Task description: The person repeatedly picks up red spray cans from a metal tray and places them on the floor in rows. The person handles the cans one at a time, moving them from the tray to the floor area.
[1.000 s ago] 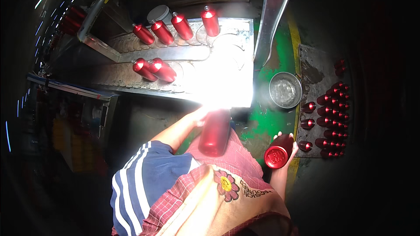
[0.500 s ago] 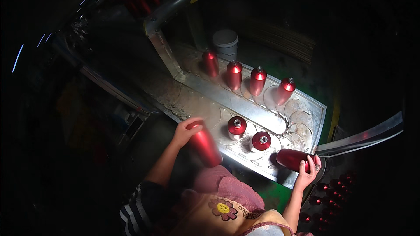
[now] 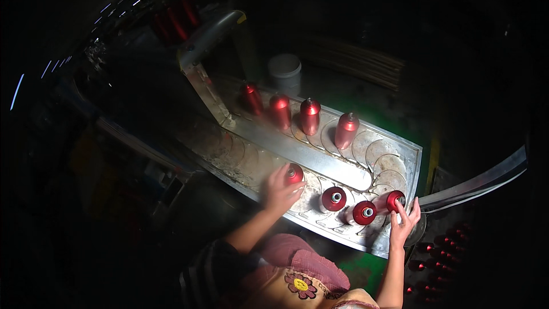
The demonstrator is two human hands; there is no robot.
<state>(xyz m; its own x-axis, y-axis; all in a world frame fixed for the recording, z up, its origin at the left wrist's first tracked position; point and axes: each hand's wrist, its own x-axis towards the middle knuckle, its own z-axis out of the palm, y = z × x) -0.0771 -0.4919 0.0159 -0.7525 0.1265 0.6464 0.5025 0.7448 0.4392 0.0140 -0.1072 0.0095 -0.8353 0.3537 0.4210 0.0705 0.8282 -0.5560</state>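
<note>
A red metal bottle (image 3: 294, 174) with a narrow neck stands at the near side of the plate conveyor (image 3: 320, 153), my left hand (image 3: 279, 190) wrapped round it. At the conveyor's right end, my right hand (image 3: 405, 223) has its fingers on the neck and shoulder of another red bottle (image 3: 393, 201), which looks upright or slightly tilted. Between my hands, two more red bottles stand upright, a left one (image 3: 333, 198) and a right one (image 3: 364, 213). Part of the left bottle's body is hidden by my fingers.
Several red bottles (image 3: 310, 117) stand along the far side of the conveyor. A metal arch (image 3: 203, 86) spans it at left. Behind stands a white bucket (image 3: 285, 74). A curved metal strip (image 3: 474, 186) extends at right, above many red bottles (image 3: 440, 257) lower down.
My left hand has brought its bottle from over the near edge onto the conveyor. The right hand's bottle went from lying sideways to about upright. Near bottles shifted right, far ones left.
</note>
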